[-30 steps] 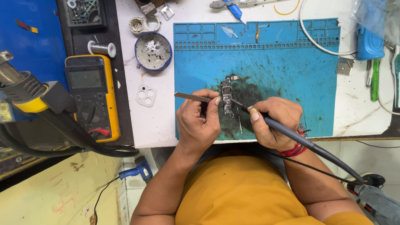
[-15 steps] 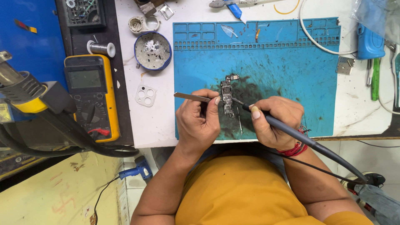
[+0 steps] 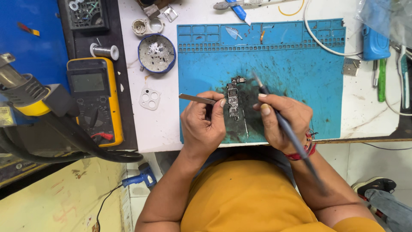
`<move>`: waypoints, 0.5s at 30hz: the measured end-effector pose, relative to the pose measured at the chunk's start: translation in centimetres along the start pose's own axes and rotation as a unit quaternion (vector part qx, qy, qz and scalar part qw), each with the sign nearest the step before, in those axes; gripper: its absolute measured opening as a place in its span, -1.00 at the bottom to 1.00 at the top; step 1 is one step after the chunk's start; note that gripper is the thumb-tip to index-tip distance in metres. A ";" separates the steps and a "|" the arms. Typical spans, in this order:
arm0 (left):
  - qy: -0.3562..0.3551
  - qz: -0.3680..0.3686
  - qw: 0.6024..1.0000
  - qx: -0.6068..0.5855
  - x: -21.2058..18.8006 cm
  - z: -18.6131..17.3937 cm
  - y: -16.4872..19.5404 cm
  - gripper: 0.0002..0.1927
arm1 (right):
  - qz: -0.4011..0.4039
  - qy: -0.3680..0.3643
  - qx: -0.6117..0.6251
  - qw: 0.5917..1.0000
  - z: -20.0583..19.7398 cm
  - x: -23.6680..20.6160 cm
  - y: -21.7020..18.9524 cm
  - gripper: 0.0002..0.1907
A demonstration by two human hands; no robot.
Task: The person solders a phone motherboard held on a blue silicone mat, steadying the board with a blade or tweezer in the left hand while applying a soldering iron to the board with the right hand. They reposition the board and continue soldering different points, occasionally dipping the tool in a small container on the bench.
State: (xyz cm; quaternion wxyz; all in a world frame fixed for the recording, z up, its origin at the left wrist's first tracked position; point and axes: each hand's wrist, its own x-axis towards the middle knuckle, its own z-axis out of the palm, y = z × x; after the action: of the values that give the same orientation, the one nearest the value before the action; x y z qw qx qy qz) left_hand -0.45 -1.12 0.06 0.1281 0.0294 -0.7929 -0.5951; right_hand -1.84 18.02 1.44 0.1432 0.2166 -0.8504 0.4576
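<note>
A: From the head camera, where does the circuit board (image 3: 233, 100) sit?

B: Flat on the blue work mat (image 3: 300, 77), near its front edge, between the two hands. The mat lies on the white tabletop (image 3: 159, 129).

A: And the hands?

B: The left hand (image 3: 203, 124) has its grip closed on metal tweezers (image 3: 196, 99), whose handle end points left; whether the tips touch the board I cannot tell, they are hidden behind the fingers. The right hand (image 3: 283, 118) is closed pen-fashion round a soldering iron (image 3: 274, 109), tip just beside the board's upper right.

A: How would that board handle?

B: I judge it light, thin and stiff, yet fragile: crowded with tiny parts. Best taken by its bare edges or pinned at a corner, never pressed on the components.

A: Anything nearby?

B: A yellow multimeter (image 3: 92, 99) to the left, and a round blue tin (image 3: 157, 53) beyond the mat's corner.
</note>
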 end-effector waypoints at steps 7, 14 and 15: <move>0.000 0.012 1.000 0.008 0.0 -0.7 0.6 -0.93 | 0.014 -0.073 -0.124 0.990 1.4 0.4 -2.9 -0.55; -0.005 0.014 1.000 0.011 -0.3 -0.7 0.9 -0.92 | 0.007 -0.097 -0.132 0.986 1.0 0.2 -3.0 -0.58; -0.007 0.015 1.000 0.010 -0.4 -0.8 0.9 -0.92 | 0.007 -0.101 -0.133 0.986 0.9 -0.1 -3.0 -0.59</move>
State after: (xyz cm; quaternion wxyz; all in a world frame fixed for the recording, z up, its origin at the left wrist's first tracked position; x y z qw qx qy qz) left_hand 0.21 -1.50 1.04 0.1313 0.0152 -0.8002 -0.5850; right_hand -0.32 15.80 3.03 0.0814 0.2346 -0.9153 0.3170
